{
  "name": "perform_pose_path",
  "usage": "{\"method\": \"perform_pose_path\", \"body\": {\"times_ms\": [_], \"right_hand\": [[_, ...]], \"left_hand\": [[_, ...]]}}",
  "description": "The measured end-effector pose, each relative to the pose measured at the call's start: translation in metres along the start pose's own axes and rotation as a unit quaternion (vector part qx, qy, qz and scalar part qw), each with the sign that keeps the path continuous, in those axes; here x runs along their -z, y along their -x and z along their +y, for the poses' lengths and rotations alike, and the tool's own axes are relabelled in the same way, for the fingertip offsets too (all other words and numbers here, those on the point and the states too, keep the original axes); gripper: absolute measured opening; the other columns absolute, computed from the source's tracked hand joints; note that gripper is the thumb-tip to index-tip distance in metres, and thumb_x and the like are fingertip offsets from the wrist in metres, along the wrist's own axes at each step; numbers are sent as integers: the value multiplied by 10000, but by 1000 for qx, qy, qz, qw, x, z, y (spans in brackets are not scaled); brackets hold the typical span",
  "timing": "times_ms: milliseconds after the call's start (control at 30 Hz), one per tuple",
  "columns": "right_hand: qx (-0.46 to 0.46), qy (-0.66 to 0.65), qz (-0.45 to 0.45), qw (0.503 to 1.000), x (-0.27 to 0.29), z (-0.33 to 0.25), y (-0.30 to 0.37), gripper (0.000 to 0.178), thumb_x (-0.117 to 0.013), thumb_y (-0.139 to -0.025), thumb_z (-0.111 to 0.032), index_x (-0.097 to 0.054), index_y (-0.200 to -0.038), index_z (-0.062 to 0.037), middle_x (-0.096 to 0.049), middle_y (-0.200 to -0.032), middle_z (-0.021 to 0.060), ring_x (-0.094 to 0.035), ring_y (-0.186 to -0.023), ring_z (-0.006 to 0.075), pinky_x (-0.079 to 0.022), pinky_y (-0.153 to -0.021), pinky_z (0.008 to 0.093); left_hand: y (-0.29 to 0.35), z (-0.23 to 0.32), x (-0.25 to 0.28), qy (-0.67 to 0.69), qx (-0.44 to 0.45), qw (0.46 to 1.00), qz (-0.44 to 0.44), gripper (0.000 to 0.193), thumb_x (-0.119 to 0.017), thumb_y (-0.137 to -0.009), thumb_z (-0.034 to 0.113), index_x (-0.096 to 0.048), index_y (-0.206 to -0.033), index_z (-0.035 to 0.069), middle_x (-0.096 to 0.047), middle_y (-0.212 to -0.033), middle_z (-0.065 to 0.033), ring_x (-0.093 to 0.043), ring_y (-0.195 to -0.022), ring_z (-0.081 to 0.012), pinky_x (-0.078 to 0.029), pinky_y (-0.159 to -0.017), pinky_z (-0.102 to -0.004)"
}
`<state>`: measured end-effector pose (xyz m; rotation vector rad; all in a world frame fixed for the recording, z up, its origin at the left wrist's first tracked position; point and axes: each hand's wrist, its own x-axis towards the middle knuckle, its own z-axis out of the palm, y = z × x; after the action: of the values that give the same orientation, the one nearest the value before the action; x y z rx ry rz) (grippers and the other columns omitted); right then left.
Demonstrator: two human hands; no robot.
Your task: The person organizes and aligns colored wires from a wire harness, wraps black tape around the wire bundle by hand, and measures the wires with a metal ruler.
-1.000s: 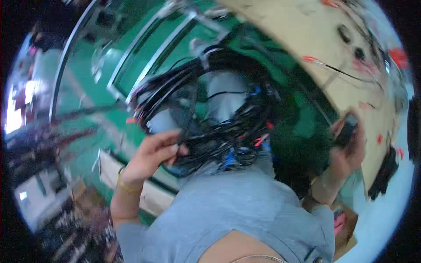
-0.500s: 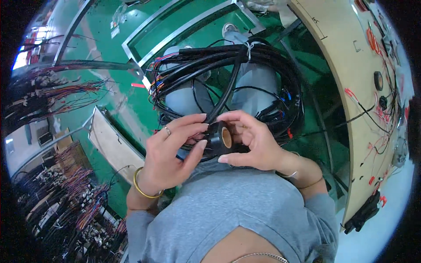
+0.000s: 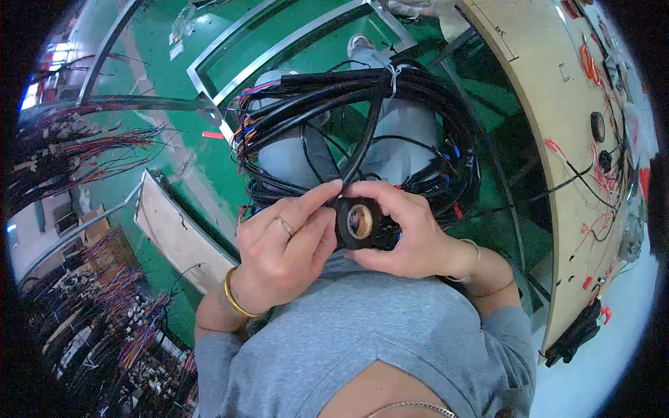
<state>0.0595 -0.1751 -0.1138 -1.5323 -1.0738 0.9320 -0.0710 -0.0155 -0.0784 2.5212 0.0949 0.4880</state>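
A roll of black tape (image 3: 343, 230) with a cardboard core is upright in front of my chest, its hole turned up toward me. My right hand (image 3: 411, 233) curls around the roll from the right, thumb below and fingers above. My left hand (image 3: 286, 240) is closed beside it, fingertips pinched together at the end of a thick black cable (image 3: 364, 150). What exactly lies between those fingertips is partly hidden. That cable belongs to a coiled black wire harness (image 3: 439, 97) resting across my lap, tied with a white tie (image 3: 395, 80).
A wooden board (image 3: 529, 90) on the right carries red wires, another black tape roll (image 3: 597, 127) and black gloves (image 3: 575, 338). Many wire bundles (image 3: 104, 313) hang at the left. A metal frame (image 3: 237, 66) lies ahead on the green floor, and a pale panel (image 3: 174, 223) stands left of me.
The tape roll has turned so its hole faces me more squarely. My left fingers have closed from a looser pose into a pinch by the cable. My right hand stays around the roll.
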Motion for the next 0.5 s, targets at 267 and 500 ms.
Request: {"method": "perform_pose_path", "body": {"times_ms": [267, 500], "right_hand": [[-154, -427, -142, 880, 6, 10, -1, 622, -750, -715, -40, -434, -1251, -30, -550, -1036, 35, -543, -901, 95, -464, -747, 244], [-223, -489, -202, 819, 7, 16, -9, 632, -730, -731, -8, -417, -1280, -18, -515, -966, 5, -490, -846, 55, -427, -730, 211]], "left_hand": [[-5, -9, -4, 140, 99, 985, -8, 114, -678, -678, -51, -648, -784, -19, -660, -1032, -137, -659, -681, -184, -538, -578, -262], [-6, -22, 12, 271, 180, 938, -117, 94, -660, -746, -42, -656, -838, -24, -618, -1128, -157, -664, -747, -151, -552, -635, -245]]}}
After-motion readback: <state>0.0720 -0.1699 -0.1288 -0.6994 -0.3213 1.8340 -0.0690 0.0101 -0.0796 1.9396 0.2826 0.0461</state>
